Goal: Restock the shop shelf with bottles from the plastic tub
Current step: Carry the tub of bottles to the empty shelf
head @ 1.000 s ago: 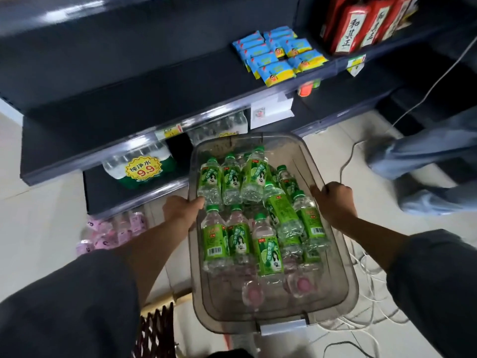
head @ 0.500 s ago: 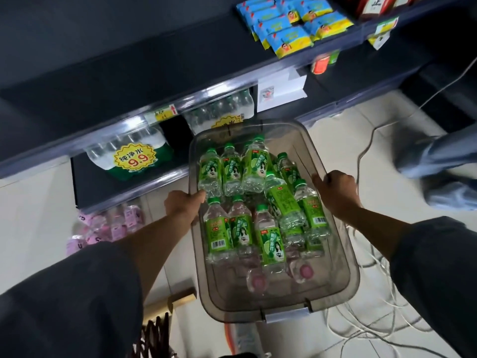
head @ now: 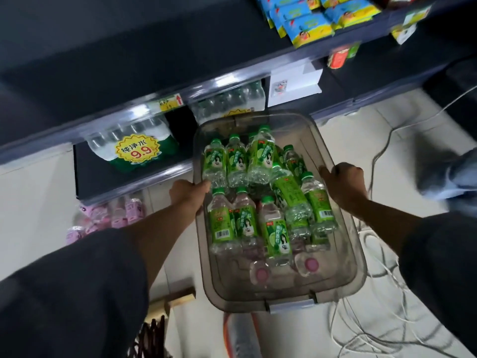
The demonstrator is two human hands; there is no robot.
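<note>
head view: our left hand (head: 189, 193) and right hand (head: 343, 182) each grip a long rim of the tub (head: 333, 285), carried in front of the shelf (head: 134, 187). the bottles (head: 258, 202) lie loose inside, so we'd keep it level and set it down gently near the shelf.

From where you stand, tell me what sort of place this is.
Most likely a small shop aisle. Dark shelves carry price tags, a water pack wears a 9.9 price sticker, and blue snack packets sit in rows above.
</note>
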